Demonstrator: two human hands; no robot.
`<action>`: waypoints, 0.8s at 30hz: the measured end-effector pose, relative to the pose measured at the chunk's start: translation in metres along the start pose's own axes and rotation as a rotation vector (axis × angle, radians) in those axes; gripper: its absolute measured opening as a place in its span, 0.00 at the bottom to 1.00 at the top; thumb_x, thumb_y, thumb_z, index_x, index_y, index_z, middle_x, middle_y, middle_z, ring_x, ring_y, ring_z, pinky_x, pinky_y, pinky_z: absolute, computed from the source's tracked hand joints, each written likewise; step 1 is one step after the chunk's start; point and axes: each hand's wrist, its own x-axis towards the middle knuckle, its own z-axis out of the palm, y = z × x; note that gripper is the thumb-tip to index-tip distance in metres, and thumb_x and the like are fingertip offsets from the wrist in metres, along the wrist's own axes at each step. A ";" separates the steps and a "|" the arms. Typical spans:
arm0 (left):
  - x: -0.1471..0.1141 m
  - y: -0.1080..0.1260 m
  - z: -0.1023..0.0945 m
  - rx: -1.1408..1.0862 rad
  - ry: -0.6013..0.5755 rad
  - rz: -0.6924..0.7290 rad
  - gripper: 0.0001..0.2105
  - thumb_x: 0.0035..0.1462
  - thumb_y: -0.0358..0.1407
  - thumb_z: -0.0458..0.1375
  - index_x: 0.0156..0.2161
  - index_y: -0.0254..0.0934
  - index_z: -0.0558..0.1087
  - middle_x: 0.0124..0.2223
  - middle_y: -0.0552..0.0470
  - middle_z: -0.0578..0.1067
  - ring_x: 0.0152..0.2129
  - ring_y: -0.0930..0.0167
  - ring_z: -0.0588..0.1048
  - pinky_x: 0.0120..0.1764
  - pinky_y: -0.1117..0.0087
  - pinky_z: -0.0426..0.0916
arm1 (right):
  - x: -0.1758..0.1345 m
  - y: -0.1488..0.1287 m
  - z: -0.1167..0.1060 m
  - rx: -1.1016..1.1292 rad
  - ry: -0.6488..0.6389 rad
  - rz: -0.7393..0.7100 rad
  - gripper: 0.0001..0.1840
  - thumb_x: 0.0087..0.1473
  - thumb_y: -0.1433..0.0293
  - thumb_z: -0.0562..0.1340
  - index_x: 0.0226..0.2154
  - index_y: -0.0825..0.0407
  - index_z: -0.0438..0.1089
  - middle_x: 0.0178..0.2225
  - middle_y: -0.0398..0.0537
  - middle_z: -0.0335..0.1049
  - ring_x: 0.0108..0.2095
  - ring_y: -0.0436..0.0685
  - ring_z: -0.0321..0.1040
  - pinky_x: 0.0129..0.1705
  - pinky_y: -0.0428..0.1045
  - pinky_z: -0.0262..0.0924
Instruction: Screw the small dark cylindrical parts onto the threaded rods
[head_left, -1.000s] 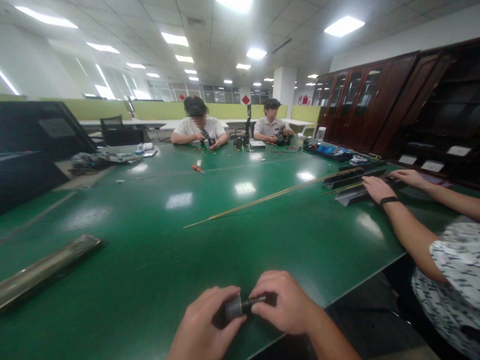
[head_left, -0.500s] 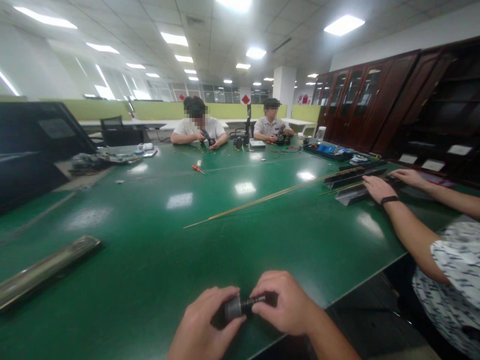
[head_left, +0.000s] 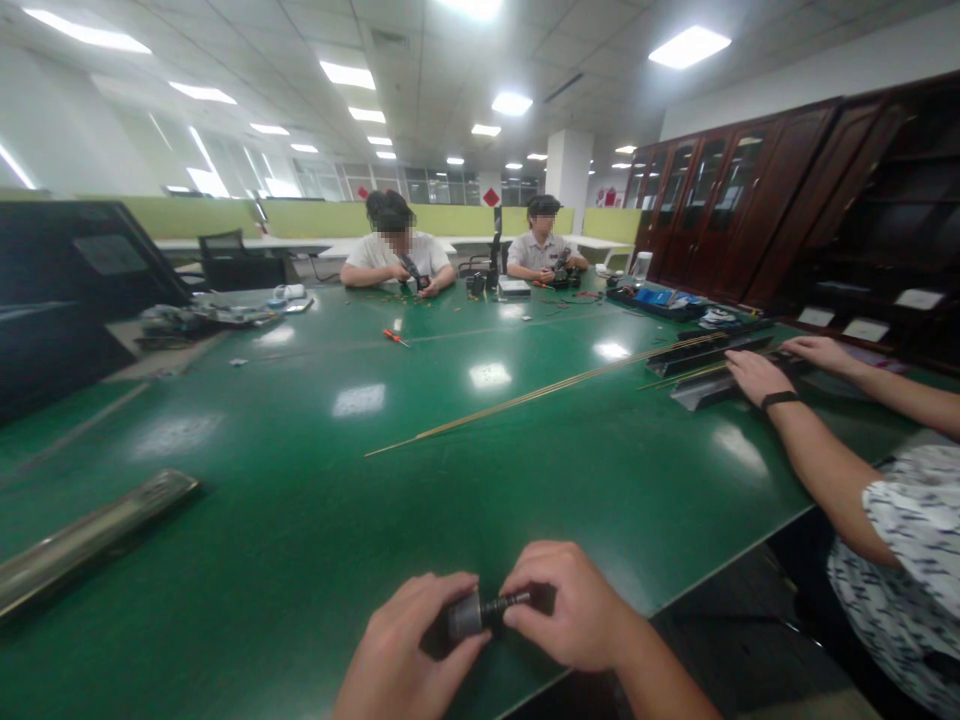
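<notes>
Low in the head view, a dark cylindrical metal part with a thin stepped shaft (head_left: 466,617) lies sideways between my two hands, over the near edge of the green table (head_left: 315,540). My left hand (head_left: 416,640) is closed around its thick grey body, thumb below and fingers above. With thumb and forefinger, my right hand (head_left: 566,605) pinches the narrow shaft end. The part's exact kind cannot be made out, and my fingers hide some of it.
Long thin brass-coloured rods (head_left: 525,398) stretch across the table to metal channels (head_left: 701,388), where a co-worker's hands (head_left: 759,378) rest. A long metal bar (head_left: 97,540) lies at left. Farther off are an orange screwdriver (head_left: 394,337) and two people at work.
</notes>
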 end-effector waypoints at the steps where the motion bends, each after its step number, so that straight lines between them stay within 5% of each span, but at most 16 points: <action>1: 0.000 -0.001 0.000 0.001 0.003 0.001 0.19 0.52 0.37 0.69 0.49 0.50 0.73 0.41 0.62 0.81 0.35 0.73 0.81 0.39 0.76 0.78 | 0.000 0.000 0.000 0.001 0.002 0.001 0.03 0.51 0.72 0.69 0.32 0.51 0.78 0.29 0.44 0.75 0.31 0.53 0.70 0.36 0.47 0.58; 15: 0.002 -0.006 -0.006 0.005 0.036 -0.003 0.15 0.56 0.41 0.67 0.49 0.48 0.75 0.41 0.59 0.82 0.35 0.71 0.82 0.39 0.76 0.78 | 0.000 -0.004 0.000 0.029 0.041 0.027 0.03 0.50 0.74 0.67 0.30 0.52 0.76 0.28 0.43 0.73 0.31 0.52 0.70 0.36 0.46 0.59; 20: 0.009 -0.006 -0.013 -0.018 0.062 -0.111 0.15 0.56 0.49 0.66 0.46 0.46 0.78 0.41 0.55 0.83 0.36 0.70 0.82 0.40 0.76 0.78 | 0.001 -0.002 -0.002 0.063 0.188 0.141 0.02 0.52 0.73 0.66 0.31 0.53 0.77 0.27 0.44 0.74 0.30 0.52 0.71 0.34 0.46 0.60; 24: 0.010 -0.025 -0.037 0.029 0.139 -0.232 0.18 0.59 0.54 0.61 0.45 0.44 0.79 0.40 0.54 0.82 0.34 0.70 0.82 0.37 0.77 0.77 | 0.002 -0.001 -0.001 0.082 0.180 0.195 0.03 0.53 0.72 0.66 0.31 0.53 0.78 0.28 0.45 0.75 0.30 0.53 0.71 0.34 0.46 0.61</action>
